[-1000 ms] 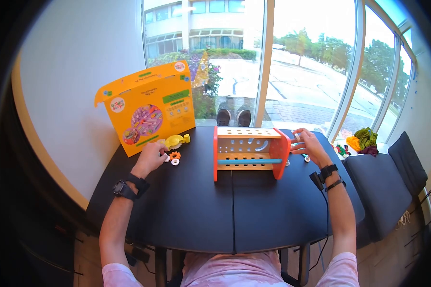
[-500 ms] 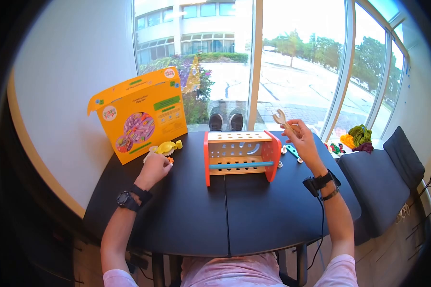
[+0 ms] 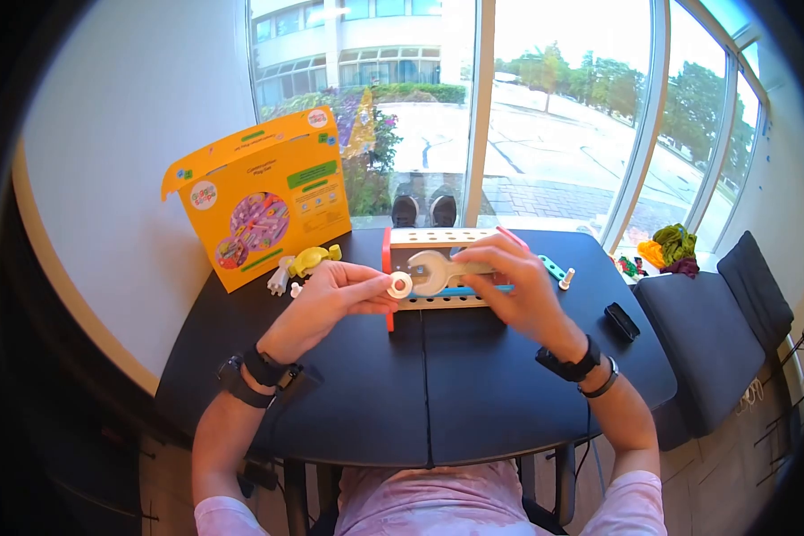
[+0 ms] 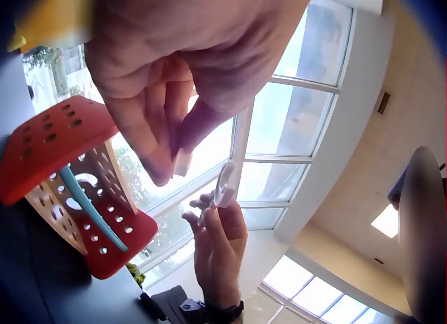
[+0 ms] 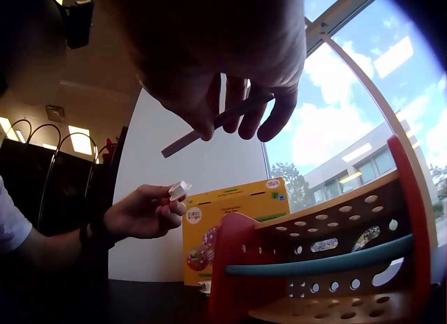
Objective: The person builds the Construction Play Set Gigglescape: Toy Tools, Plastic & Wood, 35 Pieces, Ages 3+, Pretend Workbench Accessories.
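Between thumb and fingers, my left hand (image 3: 323, 308) pinches a white ring-shaped nut (image 3: 408, 288), held up in front of the toy workbench. My right hand (image 3: 520, 284) grips a pale wooden toy wrench (image 3: 431, 270) by its handle. Its forked end points left, close beside the nut. Behind both hands stands the workbench (image 3: 429, 236), with red side panels, holed wooden boards and a blue bar (image 5: 314, 267). The hands cover much of it in the head view. In the right wrist view, the wrench (image 5: 183, 144) appears edge-on beneath the fingers.
An orange box (image 3: 308, 219) stands at the back left. A yellow toy piece (image 3: 311, 260) and pale grey pieces (image 3: 281, 275) lie before it. Right of the workbench are a green strip (image 3: 552, 266) and a white bolt (image 3: 566, 279). A black object (image 3: 622, 322) lies near the right edge, beside a chair (image 3: 706, 330).
Left hand has lifted the nut from near the yellow piece toward the middle. Right hand has brought the wrench leftward to meet it. A black object now shows on the table at right.
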Demonstrator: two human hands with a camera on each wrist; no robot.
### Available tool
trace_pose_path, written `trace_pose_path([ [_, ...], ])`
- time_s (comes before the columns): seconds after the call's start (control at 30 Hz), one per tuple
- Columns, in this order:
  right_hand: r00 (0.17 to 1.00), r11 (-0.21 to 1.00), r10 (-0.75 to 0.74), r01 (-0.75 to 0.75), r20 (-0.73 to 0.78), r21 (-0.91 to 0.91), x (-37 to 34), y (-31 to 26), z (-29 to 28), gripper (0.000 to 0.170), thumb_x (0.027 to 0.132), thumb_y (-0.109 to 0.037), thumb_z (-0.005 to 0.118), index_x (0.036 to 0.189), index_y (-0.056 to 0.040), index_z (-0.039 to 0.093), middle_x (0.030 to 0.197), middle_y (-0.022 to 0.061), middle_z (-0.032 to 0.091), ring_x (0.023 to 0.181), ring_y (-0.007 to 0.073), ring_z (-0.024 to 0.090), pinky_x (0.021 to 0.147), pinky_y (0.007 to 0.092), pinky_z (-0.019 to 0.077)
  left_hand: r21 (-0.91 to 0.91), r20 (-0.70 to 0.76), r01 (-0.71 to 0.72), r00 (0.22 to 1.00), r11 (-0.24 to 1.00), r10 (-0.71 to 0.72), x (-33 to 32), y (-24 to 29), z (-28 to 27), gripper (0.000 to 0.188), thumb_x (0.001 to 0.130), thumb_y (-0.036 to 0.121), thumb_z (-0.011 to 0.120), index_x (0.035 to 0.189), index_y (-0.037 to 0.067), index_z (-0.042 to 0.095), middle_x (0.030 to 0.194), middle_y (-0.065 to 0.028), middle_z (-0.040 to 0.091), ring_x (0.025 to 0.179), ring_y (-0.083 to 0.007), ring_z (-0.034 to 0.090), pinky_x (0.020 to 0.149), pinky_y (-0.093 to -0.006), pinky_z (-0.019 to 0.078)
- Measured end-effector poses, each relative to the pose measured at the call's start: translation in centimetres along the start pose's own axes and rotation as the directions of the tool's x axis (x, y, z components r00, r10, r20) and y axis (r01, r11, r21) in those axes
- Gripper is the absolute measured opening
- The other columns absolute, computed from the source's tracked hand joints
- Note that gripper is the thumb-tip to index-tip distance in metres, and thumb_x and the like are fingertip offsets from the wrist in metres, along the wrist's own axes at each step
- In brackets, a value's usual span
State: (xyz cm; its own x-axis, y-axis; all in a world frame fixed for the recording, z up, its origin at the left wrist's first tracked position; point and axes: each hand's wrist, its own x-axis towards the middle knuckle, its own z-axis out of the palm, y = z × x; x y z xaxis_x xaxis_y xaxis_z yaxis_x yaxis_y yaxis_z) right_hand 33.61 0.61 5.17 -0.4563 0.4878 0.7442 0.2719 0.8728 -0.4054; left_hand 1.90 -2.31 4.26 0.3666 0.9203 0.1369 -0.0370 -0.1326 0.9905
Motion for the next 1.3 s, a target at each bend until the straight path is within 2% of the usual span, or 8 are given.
trace_pose_path([
  [0.07, 0.997, 0.996, -0.075, 0.076, 0.028, -0.040, -0.2, 0.0, 0.9, 0.026, 0.099, -0.003, 0.080, 0.124, -0.0026, 0.078, 0.117, 0.0126, 0.074, 0.111, 0.0316, 0.073, 0.093, 0.0412, 0.0587, -0.006, 0.006, -0.001, 1.000, 1.000, 0.001, -0.1, 0.1, 0.7, 0.033, 0.111, 0.023, 0.073, 0.128, -0.005, 0.079, 0.115, -0.0135, 0.083, 0.101, -0.0156, 0.081, 0.093, -0.0275, 0.0654],
  [0.17, 0.995, 0.995, -0.083, 0.086, 0.052, -0.052, -0.6, 0.6, 1.4, 0.026, 0.099, -0.003, 0.080, 0.124, -0.0030, 0.079, 0.116, 0.0123, 0.074, 0.111, 0.0314, 0.073, 0.095, 0.0415, 0.0588, 0.001, 0.007, -0.008, 1.000, 1.000, 0.008, 0.0, -0.1, 1.1, 0.033, 0.110, 0.023, 0.074, 0.127, -0.005, 0.080, 0.114, -0.0141, 0.083, 0.100, -0.0161, 0.081, 0.093, -0.0287, 0.0653],
  [0.37, 0.995, 0.999, 0.040, -0.040, 0.093, -0.007, -1.6, 0.6, 1.7, 0.029, 0.098, -0.008, 0.083, 0.127, -0.0062, 0.082, 0.115, 0.0125, 0.075, 0.106, 0.0317, 0.074, 0.092, 0.0403, 0.0603, 0.057, 0.025, 0.001, 1.000, 0.998, -0.002, -0.3, -0.5, 1.1, 0.033, 0.112, 0.024, 0.071, 0.126, -0.004, 0.080, 0.115, -0.0116, 0.083, 0.102, -0.0147, 0.081, 0.093, -0.0268, 0.0646],
  [0.8, 0.991, 0.998, 0.045, -0.041, 0.122, -0.039, -2.3, 1.2, 2.0, 0.034, 0.095, -0.012, 0.086, 0.129, -0.0107, 0.084, 0.111, 0.0104, 0.075, 0.102, 0.0289, 0.074, 0.089, 0.0394, 0.0603, 0.048, 0.026, 0.033, 0.999, 0.998, -0.034, -0.4, -0.9, 0.4, 0.031, 0.112, 0.026, 0.073, 0.120, -0.003, 0.082, 0.103, -0.0077, 0.083, 0.090, -0.0095, 0.077, 0.086, -0.0246, 0.0622],
  [0.9, 0.992, 0.999, 0.026, -0.021, 0.123, -0.042, -2.4, 1.3, 2.0, 0.033, 0.095, -0.011, 0.087, 0.128, -0.0108, 0.084, 0.111, 0.0100, 0.075, 0.103, 0.0284, 0.074, 0.089, 0.0392, 0.0601, 0.055, 0.043, 0.019, 0.999, 0.998, -0.021, -0.2, -1.5, -0.2, 0.033, 0.111, 0.026, 0.074, 0.123, -0.004, 0.081, 0.102, -0.0101, 0.083, 0.088, -0.0114, 0.078, 0.085, -0.0250, 0.0634],
  [1.0, 0.992, 0.999, 0.023, -0.017, 0.124, -0.045, -2.4, 1.0, 2.2, 0.033, 0.095, -0.011, 0.087, 0.128, -0.0108, 0.084, 0.111, 0.0097, 0.075, 0.103, 0.0286, 0.074, 0.089, 0.0394, 0.0602, 0.123, 0.040, 0.005, 0.999, 0.992, -0.010, -0.2, -1.6, 0.1, 0.033, 0.111, 0.026, 0.074, 0.123, -0.004, 0.081, 0.102, -0.0093, 0.083, 0.087, -0.0106, 0.077, 0.085, -0.0241, 0.0625],
  [1.1, 0.992, 0.998, 0.016, -0.008, 0.121, -0.068, -2.4, 0.8, 2.2, 0.033, 0.094, -0.010, 0.088, 0.126, -0.0105, 0.085, 0.111, 0.0092, 0.076, 0.102, 0.0277, 0.074, 0.089, 0.0389, 0.0602, 0.124, 0.009, 0.015, 1.000, 0.992, -0.016, -0.4, -1.4, 0.8, 0.034, 0.114, 0.028, 0.070, 0.121, -0.004, 0.081, 0.105, -0.0088, 0.083, 0.091, -0.0112, 0.077, 0.086, -0.0255, 0.0621],
  [1.3, 0.992, 0.994, 0.044, -0.032, 0.114, -0.101, -2.7, 0.4, 2.1, 0.037, 0.093, -0.008, 0.088, 0.130, -0.0105, 0.084, 0.113, 0.0090, 0.078, 0.103, 0.0266, 0.075, 0.090, 0.0381, 0.0607, -0.082, 0.076, 0.029, 0.997, 0.996, -0.023, -0.7, -1.0, 1.2, 0.038, 0.115, 0.023, 0.066, 0.135, -0.008, 0.074, 0.125, -0.0153, 0.080, 0.111, -0.0190, 0.079, 0.105, -0.0323, 0.0629],
])
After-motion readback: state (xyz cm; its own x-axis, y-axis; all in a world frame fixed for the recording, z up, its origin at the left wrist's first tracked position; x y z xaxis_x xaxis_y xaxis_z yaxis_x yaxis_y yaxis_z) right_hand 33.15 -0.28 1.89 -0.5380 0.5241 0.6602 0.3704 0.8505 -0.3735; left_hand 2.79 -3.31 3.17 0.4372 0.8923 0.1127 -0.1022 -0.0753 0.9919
